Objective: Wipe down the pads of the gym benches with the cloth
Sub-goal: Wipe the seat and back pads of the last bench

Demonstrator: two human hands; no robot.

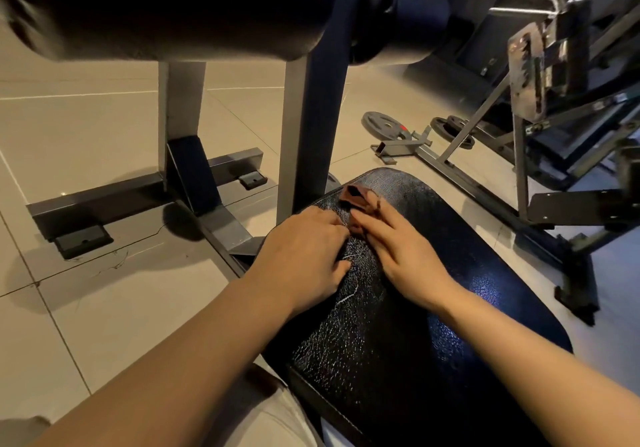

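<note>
The right hand (pixel 398 249) lies flat, fingers straight and spread, pressing a small, bunched reddish-brown cloth (pixel 356 204) onto the far end of a black, cracked vinyl bench pad (pixel 415 325). Part of the cloth pokes out beyond the fingertips. The left hand (pixel 304 256) rests just left of it with fingers bent down against the pad near the cloth's edge; whether it pinches the cloth cannot be told. Both forearms reach in from the near edge. Most of the pad lies nearer the person than the cloth, with pale crack lines and a bluish sheen.

To wipe well, the cloth would probably be better spread flatter under the palm, then drawn in overlapping strokes toward the near end, with the left hand steadying the pad.

Above and far left sits a dark padded roller (pixel 173 6) on a grey steel upright (pixel 304 117). Weight plates (pixel 381 124) lie on the beige tiled floor (pixel 86 127), far right.
</note>
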